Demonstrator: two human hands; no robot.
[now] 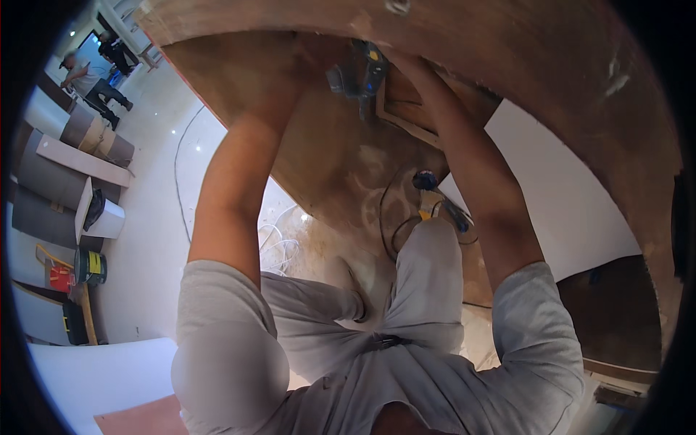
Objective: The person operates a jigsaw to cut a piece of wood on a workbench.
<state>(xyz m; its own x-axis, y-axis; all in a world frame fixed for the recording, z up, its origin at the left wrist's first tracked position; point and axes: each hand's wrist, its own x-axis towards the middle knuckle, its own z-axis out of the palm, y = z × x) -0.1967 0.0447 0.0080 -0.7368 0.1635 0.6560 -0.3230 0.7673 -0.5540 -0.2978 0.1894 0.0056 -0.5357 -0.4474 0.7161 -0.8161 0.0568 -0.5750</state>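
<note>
Both my arms reach up and away under a curved brown wooden panel (522,43). My right hand (390,56) is at the back of a dark power tool (365,71) with yellow and blue marks, and appears to grip it; its fingers are mostly hidden. In deep shadow to the left of the tool, my left hand (315,54) lies near the wooden surface (326,152), its fingers not discernible. By my knee a second, corded tool (433,194) with a dark round end lies on the wood.
A wooden frame edge (406,119) borders an opening beside the tool. White sheet material (551,196) stands at right. White cable (279,243) coils on the floor. At left are grey curved panels (54,170), a dark green bucket (92,266) and two people (94,87) farther off.
</note>
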